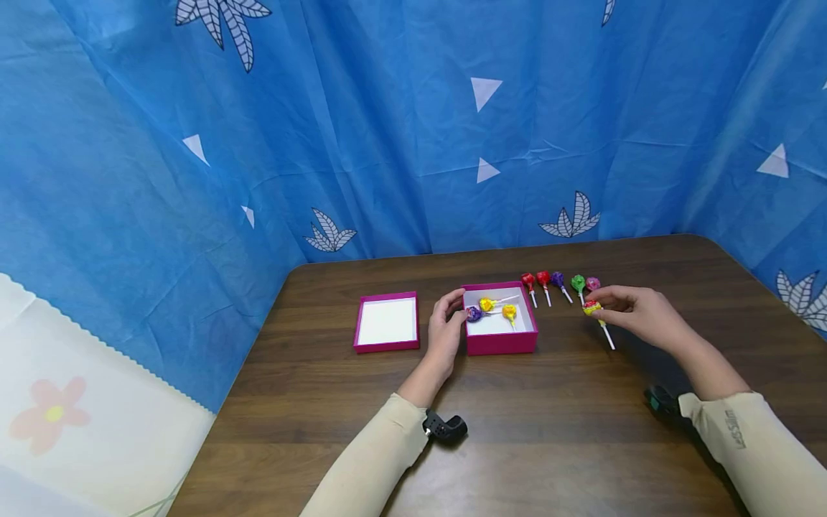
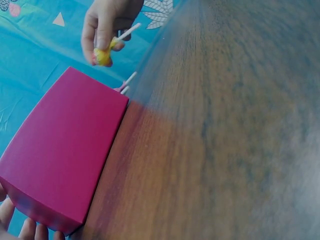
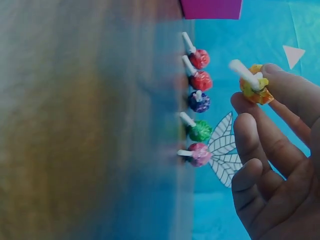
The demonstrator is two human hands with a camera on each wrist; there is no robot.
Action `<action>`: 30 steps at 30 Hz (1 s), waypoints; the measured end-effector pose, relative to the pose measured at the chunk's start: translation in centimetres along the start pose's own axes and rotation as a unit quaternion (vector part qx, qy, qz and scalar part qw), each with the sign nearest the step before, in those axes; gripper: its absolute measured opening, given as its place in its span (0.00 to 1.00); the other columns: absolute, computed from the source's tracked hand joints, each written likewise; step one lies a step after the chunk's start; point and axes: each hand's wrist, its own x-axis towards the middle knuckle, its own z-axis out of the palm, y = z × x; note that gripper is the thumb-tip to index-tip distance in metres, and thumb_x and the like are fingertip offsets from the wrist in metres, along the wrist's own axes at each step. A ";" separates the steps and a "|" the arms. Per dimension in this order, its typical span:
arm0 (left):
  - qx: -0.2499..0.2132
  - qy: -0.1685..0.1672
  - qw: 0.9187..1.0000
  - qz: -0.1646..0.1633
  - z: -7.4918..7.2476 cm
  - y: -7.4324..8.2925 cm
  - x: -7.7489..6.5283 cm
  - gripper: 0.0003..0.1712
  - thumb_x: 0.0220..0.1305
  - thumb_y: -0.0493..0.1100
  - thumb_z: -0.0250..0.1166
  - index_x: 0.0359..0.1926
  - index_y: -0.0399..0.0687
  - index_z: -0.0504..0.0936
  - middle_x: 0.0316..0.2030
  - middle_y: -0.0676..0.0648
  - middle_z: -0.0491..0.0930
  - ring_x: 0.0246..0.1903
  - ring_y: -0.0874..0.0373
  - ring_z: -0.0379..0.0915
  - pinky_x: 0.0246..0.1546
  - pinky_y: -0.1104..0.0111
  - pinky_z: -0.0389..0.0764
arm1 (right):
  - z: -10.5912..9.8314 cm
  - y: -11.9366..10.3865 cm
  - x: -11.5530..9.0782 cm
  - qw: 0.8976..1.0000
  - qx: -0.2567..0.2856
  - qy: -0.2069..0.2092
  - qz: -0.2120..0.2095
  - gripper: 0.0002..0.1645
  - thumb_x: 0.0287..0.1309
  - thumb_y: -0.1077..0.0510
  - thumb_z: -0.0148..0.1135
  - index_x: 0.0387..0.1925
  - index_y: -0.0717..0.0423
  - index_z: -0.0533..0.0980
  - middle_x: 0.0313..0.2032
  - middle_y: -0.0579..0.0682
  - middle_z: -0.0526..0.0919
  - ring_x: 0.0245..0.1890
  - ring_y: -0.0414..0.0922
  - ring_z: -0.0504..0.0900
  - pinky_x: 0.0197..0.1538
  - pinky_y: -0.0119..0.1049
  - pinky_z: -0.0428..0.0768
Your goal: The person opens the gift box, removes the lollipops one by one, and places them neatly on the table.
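A yellow-and-red wrapped lollipop (image 1: pixel 591 307) is pinched by its head between the thumb and fingers of my right hand (image 1: pixel 636 314). Its white stick points down toward me. In the right wrist view, the lollipop (image 3: pixel 256 90) sits at the fingertips, other fingers loosely bent. My left hand (image 1: pixel 444 332) rests at the left side of a magenta box (image 1: pixel 502 345), fingertips against its wall in the left wrist view. Inside the box's white interior lie two yellow lollipops (image 1: pixel 509 312) and a purple one (image 1: pixel 474 314).
Behind my right hand, a row holds two red lollipops (image 1: pixel 543 277), a purple lollipop (image 1: pixel 558 278), a green lollipop (image 1: pixel 578 283) and a pink lollipop (image 1: pixel 593 283). Left of the box lies its magenta lid (image 1: pixel 386 346), white inside up. A blue curtain (image 1: pixel 413 143) hangs behind the wooden table (image 1: pixel 517 445).
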 end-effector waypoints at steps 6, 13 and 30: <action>-0.001 -0.001 1.000 0.002 0.1 0.0 0.1 0.24 0.67 0.36 0.56 0.62 0.54 0.78 0.64 0.50 0.73 0.65 0.52 0.68 0.66 0.56 0.70 | 0.4 0.9 -0.4 1.000 -0.004 -0.006 0.010 0.25 0.61 0.43 0.66 0.53 0.54 0.82 0.48 0.62 0.86 0.43 0.55 0.84 0.38 0.38 0.82; -0.002 0.000 1.000 -0.003 0.0 -0.1 0.1 0.23 0.67 0.36 0.56 0.62 0.54 0.77 0.63 0.50 0.73 0.64 0.53 0.68 0.66 0.57 0.71 | 0.7 1.6 -0.5 1.000 -0.015 -0.007 0.017 0.28 0.61 0.43 0.67 0.54 0.57 0.81 0.47 0.62 0.86 0.44 0.56 0.84 0.39 0.37 0.82; 0.002 -0.001 1.000 -0.010 0.0 0.0 -0.2 0.23 0.68 0.38 0.56 0.62 0.57 0.77 0.63 0.53 0.73 0.65 0.54 0.66 0.68 0.55 0.70 | 0.8 3.3 -0.4 0.998 -0.059 -0.014 0.028 0.26 0.60 0.42 0.68 0.51 0.55 0.83 0.44 0.60 0.85 0.37 0.50 0.75 0.34 0.34 0.70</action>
